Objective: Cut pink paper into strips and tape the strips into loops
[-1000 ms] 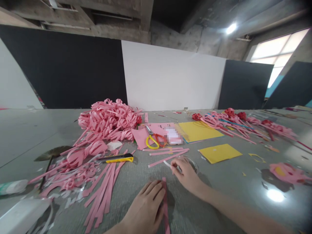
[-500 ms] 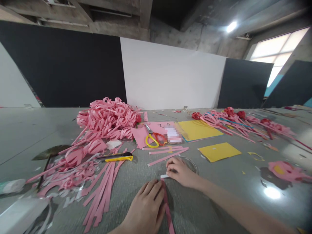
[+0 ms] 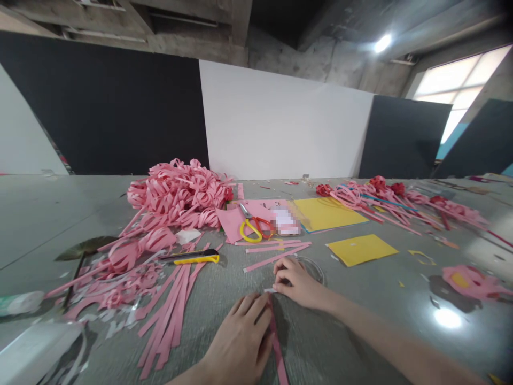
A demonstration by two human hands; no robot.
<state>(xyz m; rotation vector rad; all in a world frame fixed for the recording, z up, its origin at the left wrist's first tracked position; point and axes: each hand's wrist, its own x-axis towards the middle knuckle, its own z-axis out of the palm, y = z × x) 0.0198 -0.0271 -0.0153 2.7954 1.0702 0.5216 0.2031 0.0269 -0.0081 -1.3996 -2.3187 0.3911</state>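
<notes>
A long pink paper strip runs from the near edge up to the fingertips of my left hand, which presses on its far end with the fingers together. A small white piece lies at that end. My right hand has thumb and index finger closed on the white piece's right side. Beyond the hands lie several pink strips. To the left are a yellow cutter and a fan of pink strips.
Scissors rest on pink paper beside a phone. Yellow sheets lie right of them. A heap of pink paper loops stands at back left, paper flowers at back right. A white box sits near left.
My left hand has shifted very slightly up at the strip's end, and less of the white piece shows. My right hand has barely moved.
</notes>
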